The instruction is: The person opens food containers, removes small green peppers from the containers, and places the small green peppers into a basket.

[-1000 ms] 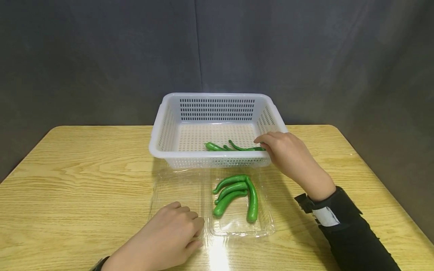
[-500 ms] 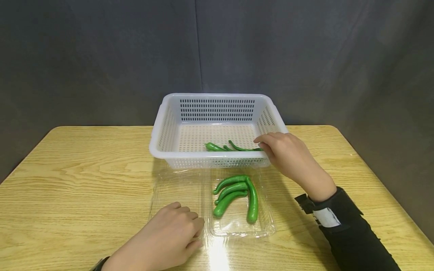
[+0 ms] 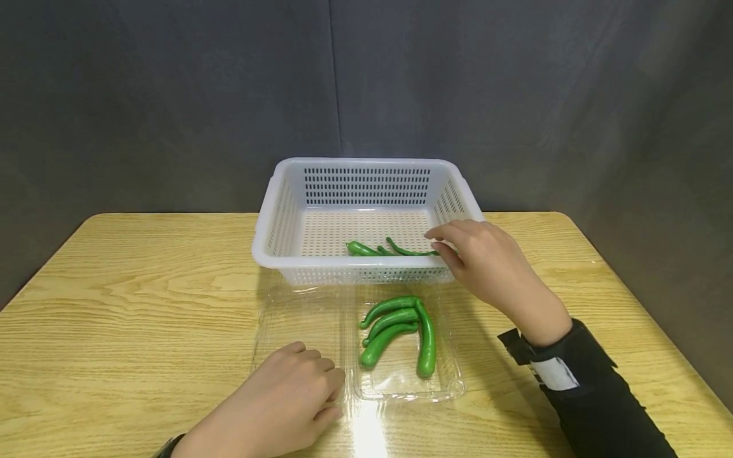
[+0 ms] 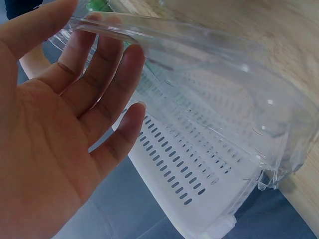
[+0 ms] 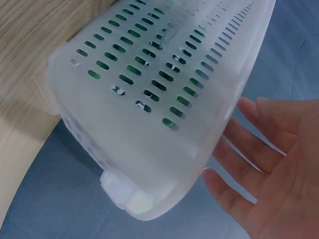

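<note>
Hands stand well apart: the person's right hand [image 3: 483,259] arches over the near right corner of the perforated white plastic basket [image 3: 355,261], while the left hand [image 3: 294,395] lies low over the near end of the clear clamshell's left half [image 3: 303,312]. Between the right thumb and forefinger a gap shows, with nothing seen in it; the other fingers bend loosely, and the rim hides some of their tips in the right wrist view. Left fingers are loosely curled with no pepper in them; whether they touch the plastic cannot be told.

What matters most seems to be the thin-stemmed green pepper [image 3: 411,252] in the basket. It runs roughly left to right along the near wall, its stem curving up and away at the left, its other end lost behind the right hand. That hand is clearly the nearer, its thumb just above the pepper's visible right end; contact cannot be judged. A plumper green pepper [image 3: 363,249] lies farther left. Four green peppers [image 3: 392,320] rest in the clamshell's right half [image 3: 412,395], nearer the left hand.
</note>
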The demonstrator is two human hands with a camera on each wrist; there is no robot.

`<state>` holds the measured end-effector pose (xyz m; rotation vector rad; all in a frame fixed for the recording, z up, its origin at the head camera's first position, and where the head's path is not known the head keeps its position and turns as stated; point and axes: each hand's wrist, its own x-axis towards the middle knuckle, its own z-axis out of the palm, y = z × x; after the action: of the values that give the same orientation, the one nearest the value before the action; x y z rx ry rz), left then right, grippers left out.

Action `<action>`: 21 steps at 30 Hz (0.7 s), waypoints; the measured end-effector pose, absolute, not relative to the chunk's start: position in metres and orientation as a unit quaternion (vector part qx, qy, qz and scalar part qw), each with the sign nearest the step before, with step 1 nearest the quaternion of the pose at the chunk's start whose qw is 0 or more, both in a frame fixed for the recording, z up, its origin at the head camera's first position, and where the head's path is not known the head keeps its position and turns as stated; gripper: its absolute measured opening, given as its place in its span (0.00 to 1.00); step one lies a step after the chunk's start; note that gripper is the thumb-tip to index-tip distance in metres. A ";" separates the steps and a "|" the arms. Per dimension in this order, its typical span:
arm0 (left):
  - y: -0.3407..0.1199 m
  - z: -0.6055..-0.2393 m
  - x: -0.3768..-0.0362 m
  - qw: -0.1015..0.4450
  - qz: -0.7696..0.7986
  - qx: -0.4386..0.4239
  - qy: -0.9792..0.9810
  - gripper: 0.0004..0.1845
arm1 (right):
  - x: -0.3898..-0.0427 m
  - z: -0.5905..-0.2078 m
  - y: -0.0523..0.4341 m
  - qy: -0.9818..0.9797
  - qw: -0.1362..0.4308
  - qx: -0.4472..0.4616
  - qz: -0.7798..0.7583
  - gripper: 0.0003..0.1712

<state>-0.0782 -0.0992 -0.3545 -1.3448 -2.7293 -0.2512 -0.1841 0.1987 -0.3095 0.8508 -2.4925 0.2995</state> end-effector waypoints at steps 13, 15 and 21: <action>-0.099 -0.354 -0.078 0.041 -0.081 -0.439 -0.894 0.18 | -0.174 -0.300 0.194 -0.888 0.253 0.368 0.112 0.10; -0.099 -0.354 -0.078 0.042 -0.081 -0.439 -0.894 0.18 | -0.171 -0.298 0.193 -0.885 0.252 0.376 0.113 0.10; -0.099 -0.355 -0.079 0.045 -0.083 -0.440 -0.893 0.18 | -0.165 -0.295 0.186 -0.876 0.256 0.393 0.112 0.11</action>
<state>-0.0787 -0.0989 -0.3549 -1.3440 -2.7276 -0.2549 -0.1647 0.1863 -0.2948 1.0660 -2.3780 0.3030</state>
